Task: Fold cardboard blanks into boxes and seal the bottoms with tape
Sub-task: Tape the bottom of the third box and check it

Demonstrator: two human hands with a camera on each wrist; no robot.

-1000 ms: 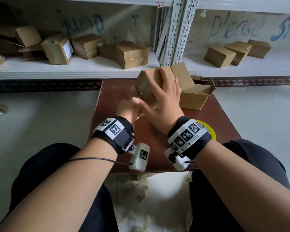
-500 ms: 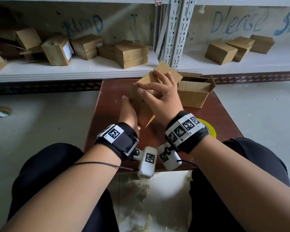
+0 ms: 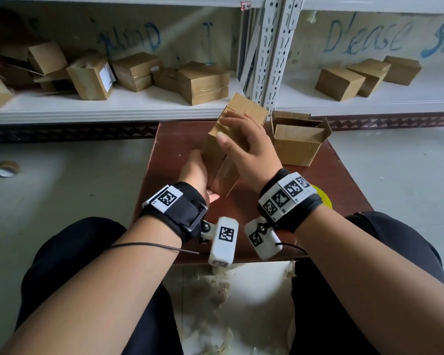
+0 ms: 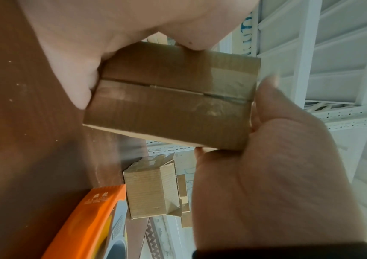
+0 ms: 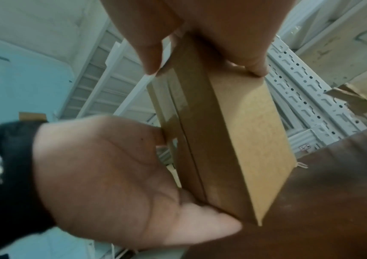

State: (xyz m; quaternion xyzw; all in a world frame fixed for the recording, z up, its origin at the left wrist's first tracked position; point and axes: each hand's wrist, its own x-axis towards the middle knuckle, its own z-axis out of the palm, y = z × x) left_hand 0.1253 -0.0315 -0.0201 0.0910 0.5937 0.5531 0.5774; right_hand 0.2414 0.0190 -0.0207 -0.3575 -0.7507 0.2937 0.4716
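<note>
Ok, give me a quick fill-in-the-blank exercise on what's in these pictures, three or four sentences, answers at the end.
1. Both hands hold one cardboard ____ above the table.
2. The tape dispenser on the table is ____ in colour.
3. The open box stands on the ____.
4. A tape roll lies on the ____.

Missing words: box; orange; table; floor

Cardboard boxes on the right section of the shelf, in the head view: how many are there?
3, in a row on the shelf: the left box, the middle box and the right box. More may be hidden past the picture's right edge.
</note>
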